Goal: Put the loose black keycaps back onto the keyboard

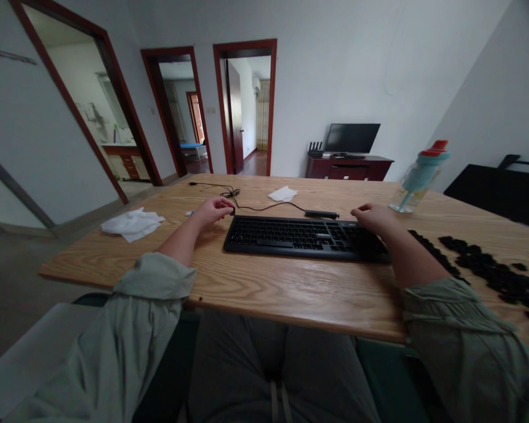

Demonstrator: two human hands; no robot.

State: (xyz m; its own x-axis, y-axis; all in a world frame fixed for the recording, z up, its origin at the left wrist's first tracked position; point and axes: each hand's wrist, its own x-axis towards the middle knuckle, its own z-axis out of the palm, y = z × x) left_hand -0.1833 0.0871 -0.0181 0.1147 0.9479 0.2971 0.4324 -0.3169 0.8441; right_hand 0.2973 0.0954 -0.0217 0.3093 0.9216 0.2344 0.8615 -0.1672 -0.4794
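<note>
A black full-size keyboard (286, 245) lies on the wooden table in front of me. My left hand (214, 211) is at its far left corner, thumb and forefinger pinched on a small black piece (233, 211) whose kind I cannot make out. Past the far right corner, my right hand (372, 216) has its fingers drawn together; whatever they may hold is hidden. Between the hands, behind the keyboard, rests a dark brush-like stick (321, 214). Small black pieces that look like loose keycaps (489, 267) are spread to the right of my right forearm.
A thin black cable (230, 192) is coiled behind the keyboard. White tissues lie at the left (133, 224) and at the back (283, 194). A clear bottle with a red and blue lid (418, 176) stands at the far right. The table's front edge (291, 322) is near my lap.
</note>
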